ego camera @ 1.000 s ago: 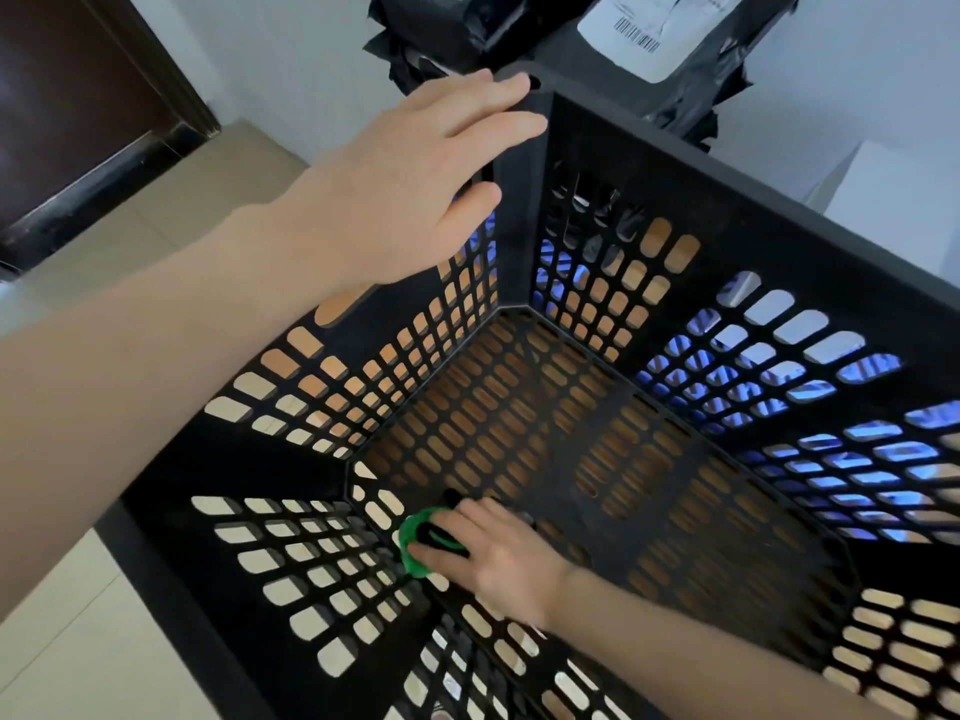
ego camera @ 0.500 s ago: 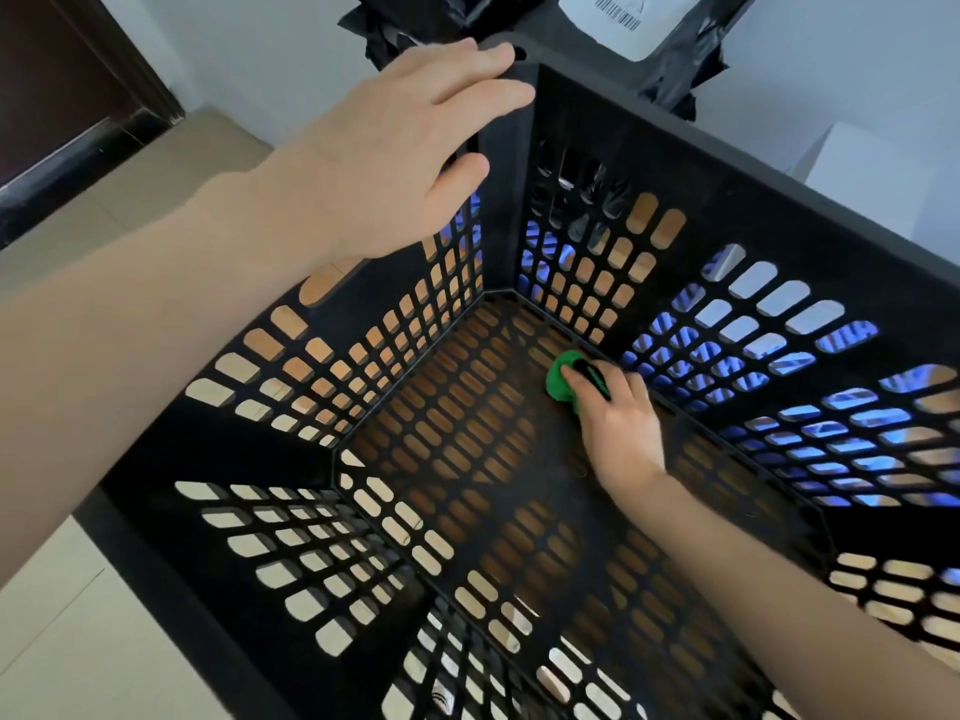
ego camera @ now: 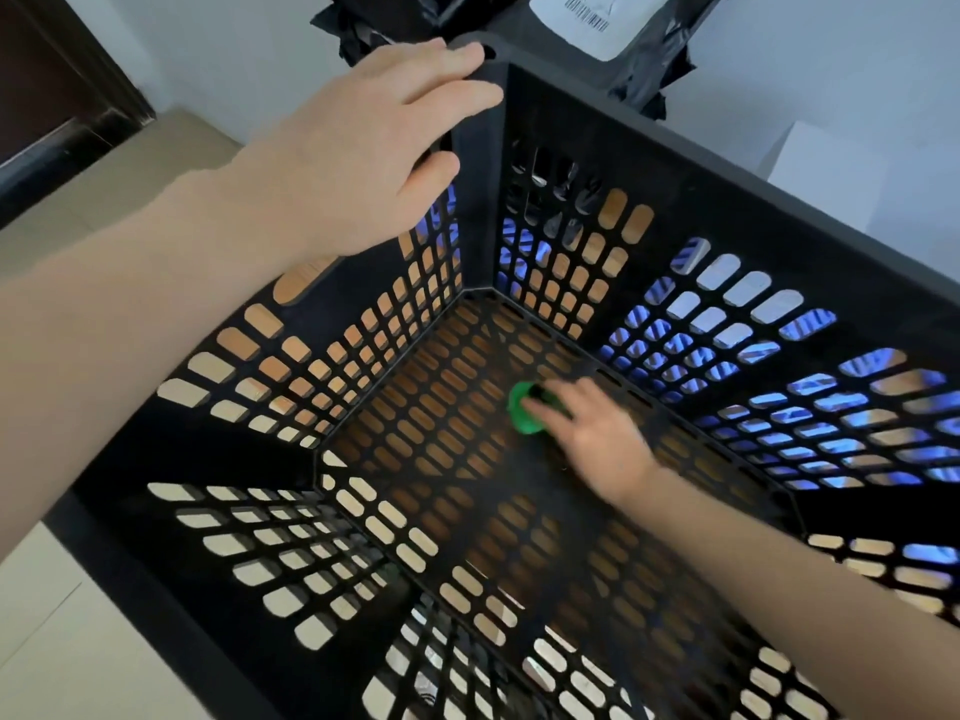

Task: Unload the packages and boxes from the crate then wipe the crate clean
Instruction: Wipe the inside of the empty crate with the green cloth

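Down on the crate point(ego camera: 727, 163) floor, your right hand point(ego camera: 597, 433) grips a green pad point(ego camera: 522, 418) and presses it near the far wall, while your left hand point(ego camera: 363, 148) clasps the rim's far corner. Nothing lies inside, so unloading looks done; black packages point(ego camera: 670, 49) sit just beyond that corner. Wiping is under way, with the walls probably left. Blur smears your right fingers, the pad's material is unclear, and the crate's near side is cut off.
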Available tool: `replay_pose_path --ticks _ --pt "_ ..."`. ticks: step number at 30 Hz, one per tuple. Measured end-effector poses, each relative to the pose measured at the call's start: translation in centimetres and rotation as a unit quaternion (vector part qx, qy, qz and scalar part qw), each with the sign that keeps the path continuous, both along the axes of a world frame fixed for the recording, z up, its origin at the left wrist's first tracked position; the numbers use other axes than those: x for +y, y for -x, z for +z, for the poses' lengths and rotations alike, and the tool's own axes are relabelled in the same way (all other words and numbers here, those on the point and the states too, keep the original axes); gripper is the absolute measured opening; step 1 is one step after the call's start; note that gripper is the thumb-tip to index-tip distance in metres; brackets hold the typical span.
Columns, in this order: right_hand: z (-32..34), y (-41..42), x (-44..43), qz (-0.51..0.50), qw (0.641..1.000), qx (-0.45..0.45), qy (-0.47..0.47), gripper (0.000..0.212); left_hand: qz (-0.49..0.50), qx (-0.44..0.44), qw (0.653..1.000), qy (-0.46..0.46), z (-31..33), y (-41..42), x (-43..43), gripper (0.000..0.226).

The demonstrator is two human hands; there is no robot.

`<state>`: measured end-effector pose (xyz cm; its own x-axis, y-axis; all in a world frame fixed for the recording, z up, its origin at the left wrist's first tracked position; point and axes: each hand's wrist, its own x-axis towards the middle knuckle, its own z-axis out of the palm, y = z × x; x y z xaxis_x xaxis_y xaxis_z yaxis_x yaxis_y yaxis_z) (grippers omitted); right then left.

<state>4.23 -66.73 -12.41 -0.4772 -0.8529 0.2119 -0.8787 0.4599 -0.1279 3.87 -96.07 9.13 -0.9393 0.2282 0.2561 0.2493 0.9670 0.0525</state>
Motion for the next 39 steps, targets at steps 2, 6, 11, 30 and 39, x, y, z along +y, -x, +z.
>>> replay_pose_path --ticks 2,6,11,30,39 --pt "-0.1 2.8 1.9 -0.104 0.994 0.037 -0.017 0.056 -0.004 0.003 1.000 0.004 0.0 0.1 0.1 0.050" --pt "-1.2 -0.5 0.6 -0.201 0.978 -0.045 0.036 0.054 -0.002 0.004 1.000 0.007 -0.1 0.1 0.0 0.050" --pt "-0.8 -12.5 -1.6 0.114 0.984 -0.135 0.012 0.058 -0.006 0.005 1.000 0.011 -0.3 0.1 0.0 0.051" --pt "0.3 -10.4 3.3 0.102 0.988 -0.082 -0.086 0.053 -0.020 0.013 1.000 -0.001 -0.3 0.1 0.0 0.049" --pt "0.3 -6.7 5.0 -0.006 0.996 -0.037 -0.077 0.066 -0.017 0.004 1.000 -0.007 -0.3 0.1 0.0 0.049"
